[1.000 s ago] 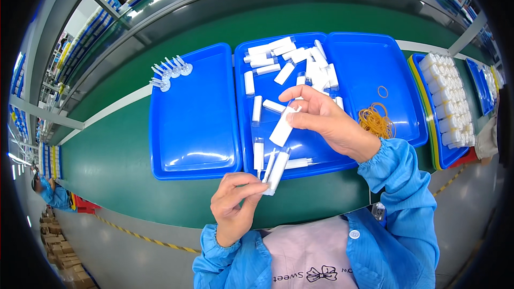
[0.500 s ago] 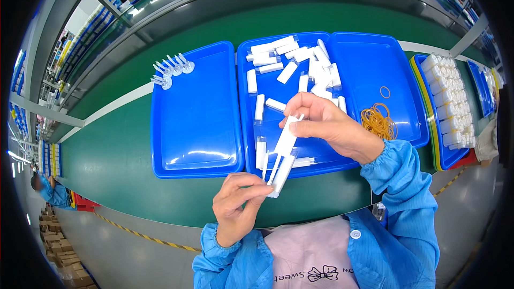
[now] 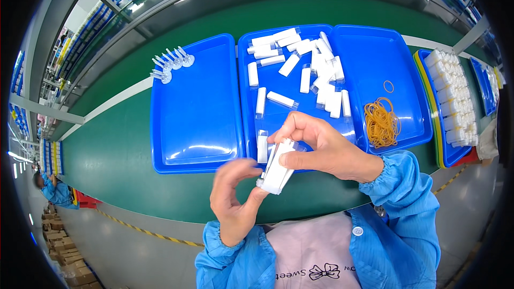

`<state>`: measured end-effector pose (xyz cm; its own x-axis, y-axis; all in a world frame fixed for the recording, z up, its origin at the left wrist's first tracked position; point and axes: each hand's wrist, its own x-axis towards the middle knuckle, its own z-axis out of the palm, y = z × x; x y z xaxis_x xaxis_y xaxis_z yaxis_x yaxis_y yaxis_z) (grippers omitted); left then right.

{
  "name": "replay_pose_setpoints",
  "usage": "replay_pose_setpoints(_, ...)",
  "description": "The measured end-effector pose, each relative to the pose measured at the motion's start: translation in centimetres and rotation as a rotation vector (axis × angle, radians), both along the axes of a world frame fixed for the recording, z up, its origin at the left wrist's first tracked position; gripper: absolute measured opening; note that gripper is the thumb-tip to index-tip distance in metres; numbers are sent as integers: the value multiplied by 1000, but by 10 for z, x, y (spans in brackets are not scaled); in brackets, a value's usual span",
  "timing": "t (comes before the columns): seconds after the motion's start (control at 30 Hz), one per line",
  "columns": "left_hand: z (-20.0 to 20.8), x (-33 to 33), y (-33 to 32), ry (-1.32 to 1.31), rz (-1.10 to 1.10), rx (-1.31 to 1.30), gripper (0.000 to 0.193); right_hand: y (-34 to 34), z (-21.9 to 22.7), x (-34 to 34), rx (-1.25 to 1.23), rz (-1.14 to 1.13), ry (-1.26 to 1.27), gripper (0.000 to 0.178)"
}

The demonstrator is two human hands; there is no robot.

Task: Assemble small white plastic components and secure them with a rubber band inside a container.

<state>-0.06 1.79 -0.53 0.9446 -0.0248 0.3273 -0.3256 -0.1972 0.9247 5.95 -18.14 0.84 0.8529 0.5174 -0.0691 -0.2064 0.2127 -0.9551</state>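
My right hand (image 3: 326, 149) is closed round a small bundle of white rectangular pieces (image 3: 276, 174) with clear plastic at the edges, held slanted over the near rim of the middle tray. Thumb on the front and fingers behind, it grips the bundle's upper part. At the bundle's lower left, my left hand (image 3: 231, 198) has its thumb and fingers spread apart. The left thumb tip is close to the bundle's lower end; whether it touches I cannot tell. In the blue middle tray (image 3: 267, 120) lie many loose white pieces (image 3: 289, 65) with clear ends.
On the left, a blue tray (image 3: 198, 112) holds several clear stemmed parts with round bases (image 3: 172, 61). The right blue tray (image 3: 369, 64) contains a heap of tan rubber bands (image 3: 381, 124) and one loose band (image 3: 388, 86). Stacked trays (image 3: 436, 128) with wrapped white bundles (image 3: 450, 99) stand far right.
My right hand has come down toward me, and the pieces that were splayed now sit together in its grip. My left fingers, pinching the lower end before, have spread apart.
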Motion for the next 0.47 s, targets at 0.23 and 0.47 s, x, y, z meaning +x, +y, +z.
replay_pose_setpoints(0.23,-11,7,17,133,93,-268,18,-23,1,5,-803,-99,-893,39)
replay_pose_setpoints(0.47,-24,8,36,55,143,-267,27,-24,-39,-34,-1168,152,-947,37)
